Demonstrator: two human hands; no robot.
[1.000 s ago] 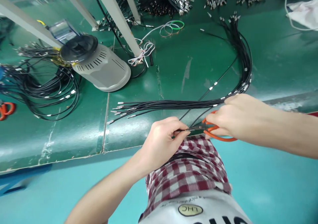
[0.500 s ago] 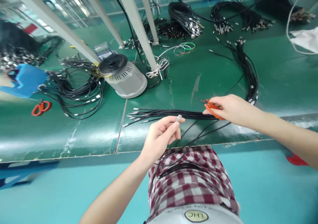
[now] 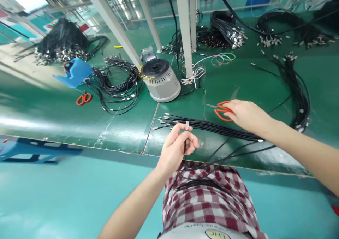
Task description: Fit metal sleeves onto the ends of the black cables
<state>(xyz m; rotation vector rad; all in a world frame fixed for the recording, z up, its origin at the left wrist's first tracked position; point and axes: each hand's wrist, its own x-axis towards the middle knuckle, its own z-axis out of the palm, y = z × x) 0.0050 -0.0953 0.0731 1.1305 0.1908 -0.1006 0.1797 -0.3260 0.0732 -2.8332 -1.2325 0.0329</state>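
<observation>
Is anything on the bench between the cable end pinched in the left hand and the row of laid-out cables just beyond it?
Nothing visible. The left hand holds the cable end upright right next to the laid-out cables. The right hand and the scissors lie off to the right.

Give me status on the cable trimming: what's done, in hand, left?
Done, apparently: a row of cables laid straight on the green bench. In hand: left hand pinches one cable's metal tip; right hand rests on orange scissors. Left: loose cables trailing off the edge.

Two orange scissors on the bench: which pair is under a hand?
The orange scissors under the right hand, right of the grey machine; the other pair lies untouched far left.
</observation>
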